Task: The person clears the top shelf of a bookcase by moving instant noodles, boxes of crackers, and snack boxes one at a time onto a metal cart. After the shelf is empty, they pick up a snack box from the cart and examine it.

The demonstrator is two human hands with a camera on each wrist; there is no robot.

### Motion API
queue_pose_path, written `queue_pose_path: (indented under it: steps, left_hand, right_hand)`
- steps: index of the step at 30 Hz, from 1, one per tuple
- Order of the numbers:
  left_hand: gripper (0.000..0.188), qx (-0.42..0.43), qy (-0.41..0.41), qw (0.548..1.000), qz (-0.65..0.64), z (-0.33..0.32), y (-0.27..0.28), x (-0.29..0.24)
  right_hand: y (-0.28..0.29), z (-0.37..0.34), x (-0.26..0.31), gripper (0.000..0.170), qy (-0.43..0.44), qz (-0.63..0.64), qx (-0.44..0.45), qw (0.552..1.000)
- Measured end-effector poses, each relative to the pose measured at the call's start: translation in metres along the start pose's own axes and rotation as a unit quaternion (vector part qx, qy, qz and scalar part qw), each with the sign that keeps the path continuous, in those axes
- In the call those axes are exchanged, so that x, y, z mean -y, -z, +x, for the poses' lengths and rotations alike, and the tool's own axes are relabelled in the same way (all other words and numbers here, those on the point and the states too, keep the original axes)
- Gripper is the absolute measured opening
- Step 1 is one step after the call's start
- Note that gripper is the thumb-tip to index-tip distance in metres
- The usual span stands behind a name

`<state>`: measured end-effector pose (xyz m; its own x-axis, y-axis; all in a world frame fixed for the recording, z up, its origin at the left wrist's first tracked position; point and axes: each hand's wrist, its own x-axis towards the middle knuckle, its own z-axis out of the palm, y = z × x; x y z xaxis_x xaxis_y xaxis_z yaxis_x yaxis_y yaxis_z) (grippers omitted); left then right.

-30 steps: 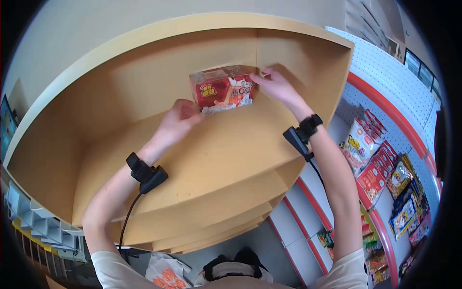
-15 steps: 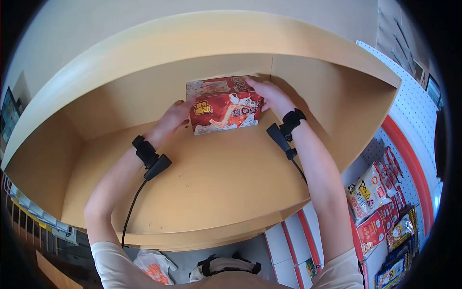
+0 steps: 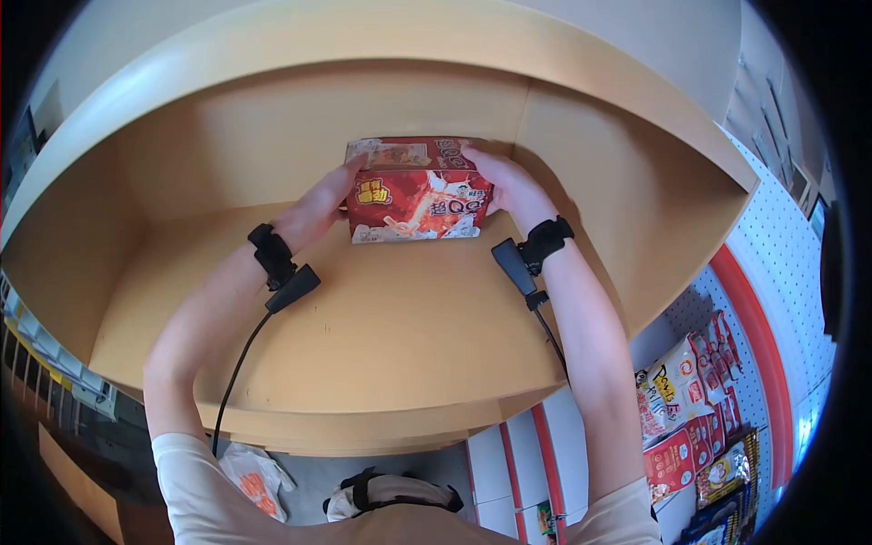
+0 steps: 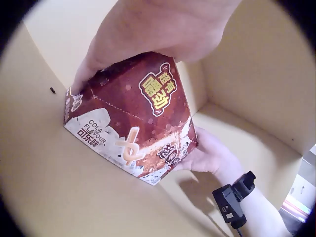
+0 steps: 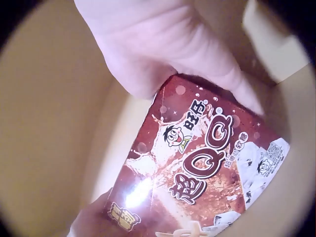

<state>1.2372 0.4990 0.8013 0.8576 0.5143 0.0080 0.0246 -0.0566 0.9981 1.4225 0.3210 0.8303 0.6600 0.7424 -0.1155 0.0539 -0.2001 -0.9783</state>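
A red box of cola-flavour gummy candy (image 3: 418, 205) stands on the top wooden shelf near its back right corner, its printed front facing me. My left hand (image 3: 320, 205) grips its left end, the thumb over the top edge. At the opposite end my right hand (image 3: 513, 186) holds the box, with the thumb along the upper edge and the fingers down the side. In the left wrist view the box (image 4: 133, 118) shows its dark red end panel and cola lettering. The right wrist view shows the large QQ print on the box (image 5: 197, 158).
The wooden shelf (image 3: 300, 336) has a side wall (image 3: 627, 182) close to my right hand and a raised front rim. To the right, snack bags (image 3: 677, 391) hang on a white pegboard rack. A plastic bag (image 3: 254, 477) lies on the floor below.
Both hands have come in from beside the box and now grip its two ends. The box sits squarer to me than a second ago. The head view has shifted.
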Motion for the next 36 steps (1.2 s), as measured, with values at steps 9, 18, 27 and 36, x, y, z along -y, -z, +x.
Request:
queue_pose_path:
  steps: [9, 18, 27, 36]
  left_hand:
    - [0.049, -0.013, -0.028, 0.999, 0.015, -0.057, -0.004, -0.022]
    - [0.058, 0.058, -0.142, 0.987, 0.05, -0.187, 0.002, -0.04]
    - [0.072, 0.185, -0.237, 0.954, 0.023, -0.318, 0.032, 0.016]
    - [0.09, 0.155, -0.303, 0.922, 0.187, -0.49, 0.073, 0.126]
  right_hand:
    - [-0.012, -0.05, 0.007, 0.049, 0.034, 0.001, 0.006, 0.999]
    - [-0.051, -0.184, 0.018, 0.058, 0.111, -0.047, 0.013, 0.993]
    - [-0.13, -0.356, -0.031, 0.065, 0.177, -0.061, -0.121, 0.975]
    - [-0.279, -0.548, -0.148, 0.107, 0.123, -0.063, -0.232, 0.963]
